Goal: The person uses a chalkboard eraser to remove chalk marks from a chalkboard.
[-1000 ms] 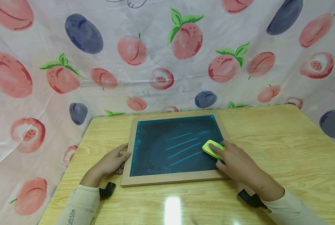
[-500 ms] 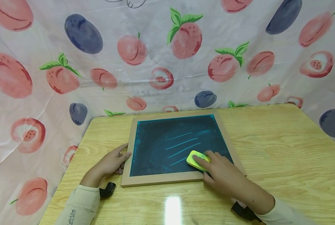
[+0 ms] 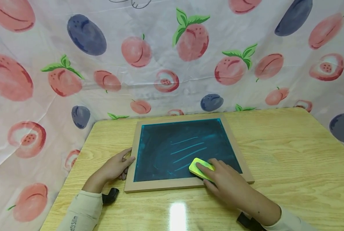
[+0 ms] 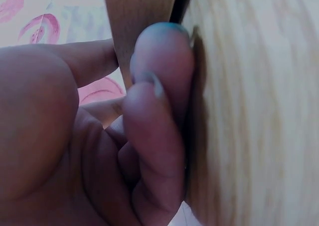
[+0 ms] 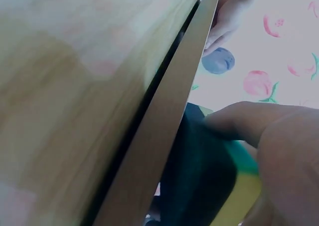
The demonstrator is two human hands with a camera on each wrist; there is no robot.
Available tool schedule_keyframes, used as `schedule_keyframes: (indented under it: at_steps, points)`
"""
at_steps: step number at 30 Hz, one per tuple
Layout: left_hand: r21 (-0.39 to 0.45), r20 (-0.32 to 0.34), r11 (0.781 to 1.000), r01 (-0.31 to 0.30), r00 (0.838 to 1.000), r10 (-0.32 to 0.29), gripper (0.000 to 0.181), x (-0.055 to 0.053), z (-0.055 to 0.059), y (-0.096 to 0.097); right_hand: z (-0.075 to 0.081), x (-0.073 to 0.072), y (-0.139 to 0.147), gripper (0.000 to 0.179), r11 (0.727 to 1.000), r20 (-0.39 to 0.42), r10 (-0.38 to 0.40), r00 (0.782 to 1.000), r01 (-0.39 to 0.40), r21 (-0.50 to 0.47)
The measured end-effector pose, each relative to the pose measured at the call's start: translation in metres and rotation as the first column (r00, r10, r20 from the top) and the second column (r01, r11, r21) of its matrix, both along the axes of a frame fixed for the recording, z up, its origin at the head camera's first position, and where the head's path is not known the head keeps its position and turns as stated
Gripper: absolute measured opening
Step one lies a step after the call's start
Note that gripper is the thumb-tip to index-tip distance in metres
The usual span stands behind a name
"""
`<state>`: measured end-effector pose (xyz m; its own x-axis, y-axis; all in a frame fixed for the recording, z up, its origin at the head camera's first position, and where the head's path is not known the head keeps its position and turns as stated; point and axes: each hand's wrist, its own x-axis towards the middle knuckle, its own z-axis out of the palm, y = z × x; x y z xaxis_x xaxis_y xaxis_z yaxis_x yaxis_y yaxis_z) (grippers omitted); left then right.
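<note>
A framed chalkboard (image 3: 157, 144) lies on the table, with several slanted blue chalk lines (image 3: 187, 148) across its middle. At its left edge my left hand (image 3: 114, 167) holds the wooden frame, thumb on top and curled fingertips (image 4: 164, 51) against the frame's side near the tabletop. My right hand (image 3: 228, 183) grips a yellow-green chalkboard eraser (image 3: 193, 168) over the board's lower right part, partly across the bottom frame. It covers the right end of the lowest line. In the right wrist view the eraser's dark felt side (image 5: 199, 171) shows beside the frame edge.
The wood-grain table (image 3: 290, 154) extends on both sides of the board. Behind it hangs a white fruit-print cloth (image 3: 166, 48). A black wrist mount (image 3: 110, 195) sits under the left wrist, another (image 3: 248, 221) under the right.
My right hand has carried the eraser from the board's right side down and left to the bottom frame, slowing lately. The left hand stays put on the frame.
</note>
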<state>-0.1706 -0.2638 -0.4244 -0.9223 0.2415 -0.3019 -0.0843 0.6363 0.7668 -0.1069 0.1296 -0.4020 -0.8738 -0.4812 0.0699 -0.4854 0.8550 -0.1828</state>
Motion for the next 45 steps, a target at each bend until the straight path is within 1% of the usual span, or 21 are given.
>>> schedule_keyframes:
  at_steps: [4, 10, 19, 25, 30, 37, 45]
  points:
    - [-0.003, -0.003, 1.000, 0.001, 1.000, -0.001, 0.062, 0.000, 0.000, 0.000, 0.001, -0.003, 0.005, 0.055, 1.000, -0.025, -0.012, 1.000, 0.013, 0.014]
    - [0.009, -0.005, 1.000, 0.006, 1.000, -0.006, 0.062, 0.001, -0.002, -0.001, 0.007, -0.012, 0.018, 0.053, 0.997, -0.056, -0.053, 0.997, 0.055, 0.048]
    - [0.004, -0.012, 1.000, 0.010, 1.000, -0.009, 0.062, 0.001, -0.003, -0.002, 0.013, -0.026, 0.045, 0.048, 0.992, -0.074, -0.125, 0.989, 0.126, 0.019]
    - [0.002, -0.016, 1.000, 0.008, 1.000, -0.008, 0.062, 0.000, -0.001, -0.002, 0.016, -0.034, 0.055, 0.048, 0.985, -0.083, -0.166, 0.983, 0.169, 0.030]
    - [0.006, -0.011, 1.000, 0.003, 1.000, -0.003, 0.062, 0.000, -0.002, -0.002, 0.016, -0.035, 0.055, 0.048, 0.984, -0.067, -0.175, 0.982, 0.177, 0.028]
    - [-0.007, -0.012, 1.000, 0.010, 1.000, -0.010, 0.063, 0.000, 0.000, -0.001, 0.013, -0.032, 0.051, 0.046, 0.984, -0.090, -0.177, 0.980, 0.179, 0.021]
    - [-0.009, -0.007, 1.000, 0.000, 1.000, 0.000, 0.062, 0.000, 0.000, -0.001, 0.012, -0.031, 0.045, 0.048, 0.986, -0.063, -0.169, 0.984, 0.169, 0.006]
